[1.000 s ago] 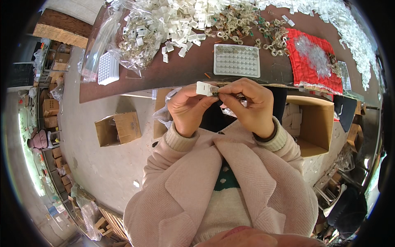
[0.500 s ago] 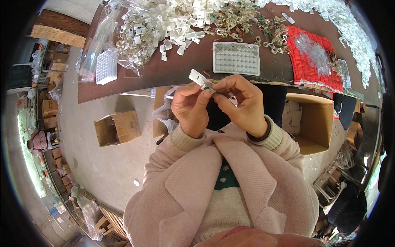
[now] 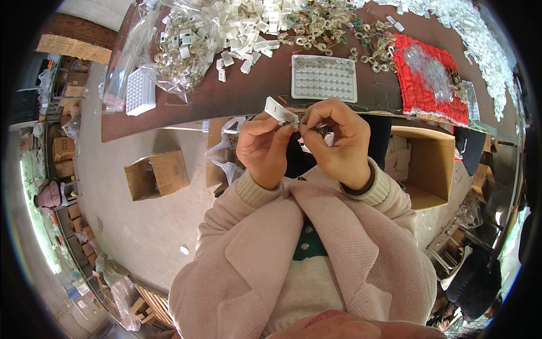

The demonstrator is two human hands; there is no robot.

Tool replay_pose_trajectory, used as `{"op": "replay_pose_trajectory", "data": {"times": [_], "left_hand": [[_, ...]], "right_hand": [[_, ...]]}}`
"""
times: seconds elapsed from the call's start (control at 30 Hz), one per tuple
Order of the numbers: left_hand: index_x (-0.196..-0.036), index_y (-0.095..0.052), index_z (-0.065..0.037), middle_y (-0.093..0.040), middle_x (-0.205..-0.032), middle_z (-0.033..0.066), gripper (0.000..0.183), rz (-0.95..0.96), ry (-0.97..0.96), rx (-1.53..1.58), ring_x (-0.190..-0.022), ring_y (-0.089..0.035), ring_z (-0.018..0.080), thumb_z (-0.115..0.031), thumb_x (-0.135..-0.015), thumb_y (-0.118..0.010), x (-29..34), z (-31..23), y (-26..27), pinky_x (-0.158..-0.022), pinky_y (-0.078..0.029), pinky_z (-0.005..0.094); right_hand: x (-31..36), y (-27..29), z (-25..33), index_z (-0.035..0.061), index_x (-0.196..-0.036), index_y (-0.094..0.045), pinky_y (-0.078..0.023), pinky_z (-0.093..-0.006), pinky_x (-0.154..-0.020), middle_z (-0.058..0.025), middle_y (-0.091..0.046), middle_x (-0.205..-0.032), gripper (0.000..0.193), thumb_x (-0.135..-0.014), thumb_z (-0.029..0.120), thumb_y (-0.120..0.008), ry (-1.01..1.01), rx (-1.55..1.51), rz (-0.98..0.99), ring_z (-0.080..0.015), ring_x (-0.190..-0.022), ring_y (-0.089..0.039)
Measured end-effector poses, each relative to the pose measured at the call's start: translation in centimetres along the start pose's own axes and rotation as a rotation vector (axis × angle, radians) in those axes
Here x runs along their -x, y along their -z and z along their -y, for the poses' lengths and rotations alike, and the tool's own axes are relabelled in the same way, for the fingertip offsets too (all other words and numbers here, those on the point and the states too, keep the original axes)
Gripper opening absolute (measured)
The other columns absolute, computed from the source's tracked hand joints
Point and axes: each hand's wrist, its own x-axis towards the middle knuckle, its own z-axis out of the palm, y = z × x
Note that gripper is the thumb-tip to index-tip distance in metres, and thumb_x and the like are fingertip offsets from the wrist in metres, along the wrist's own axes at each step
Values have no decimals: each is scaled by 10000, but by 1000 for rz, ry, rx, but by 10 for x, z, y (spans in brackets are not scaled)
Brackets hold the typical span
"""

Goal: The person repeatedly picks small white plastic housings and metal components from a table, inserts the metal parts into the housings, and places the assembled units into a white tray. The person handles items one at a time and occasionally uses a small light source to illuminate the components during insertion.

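Note:
My left hand pinches a small white plastic casing with a dark slot, just off the table's front edge. The casing sticks up past my fingertips, tilted to the left. Close against it, my right hand has thumb and forefinger pressed together at the casing's near end. Something small and dark shows among the right fingers, too small to make out. Beyond my hands lies a white tray of small round pockets, its far rows holding flat round pieces. A heap of similar white casings lies farther back.
Coiled wired parts spread beside the casings. At right, a red quilted cloth bears clear small pieces. A plastic bag of parts and stacked white trays are at left. Open cardboard boxes stand below the table.
The right fingers have curled in more and shifted slightly right, apart from the left fingertips. The casing has moved a little right and tilted. The whole view has shifted slightly.

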Motion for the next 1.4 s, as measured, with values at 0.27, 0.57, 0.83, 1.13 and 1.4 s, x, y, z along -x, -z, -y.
{"op": "replay_pose_trajectory", "data": {"times": [0.27,0.57,0.83,1.13,1.4], "left_hand": [[-1063,-523,-50,-681,-985,145,150,-89,299,229,-852,-678,210,-58,-968,-640,-2,1,8,-685,-565,343],[-1104,-569,-84,-691,-1041,139,133,-221,459,262,-918,-662,210,-105,-987,-629,0,14,12,-867,-527,358],[-1124,-582,-79,-695,-1078,130,131,-233,516,290,-903,-650,202,-98,-998,-612,-19,17,28,-865,-523,373],[-1118,-592,-69,-696,-1078,156,136,-211,557,290,-869,-633,190,-94,-989,-627,-20,22,37,-804,-527,343],[-1118,-610,-69,-702,-1069,136,139,-210,596,415,-936,-681,214,-37,-982,-610,-21,20,30,-831,-566,359]], "right_hand": [[-18,8,-8,27,-926,-562,-516,-227,-658,-48,-669,-844,228,-808,-82,-724,-457,-676,103,-100,-722,-632],[-5,-9,-28,6,-1010,-633,-518,-244,-760,-48,-682,-907,222,-832,-4,-765,-85,-76,38,-95,-817,-644],[-64,39,-59,61,-1025,-715,-537,-367,-660,-117,-688,-913,168,-872,6,-672,211,671,-157,-304,-776,-682],[-81,34,-88,93,-1002,-718,-525,-391,-678,-93,-657,-903,134,-872,81,-688,172,964,-139,-309,-792,-662],[-70,24,-52,70,-969,-723,-531,-341,-671,-91,-671,-924,165,-823,-6,-727,154,638,-82,-241,-768,-671]]}}
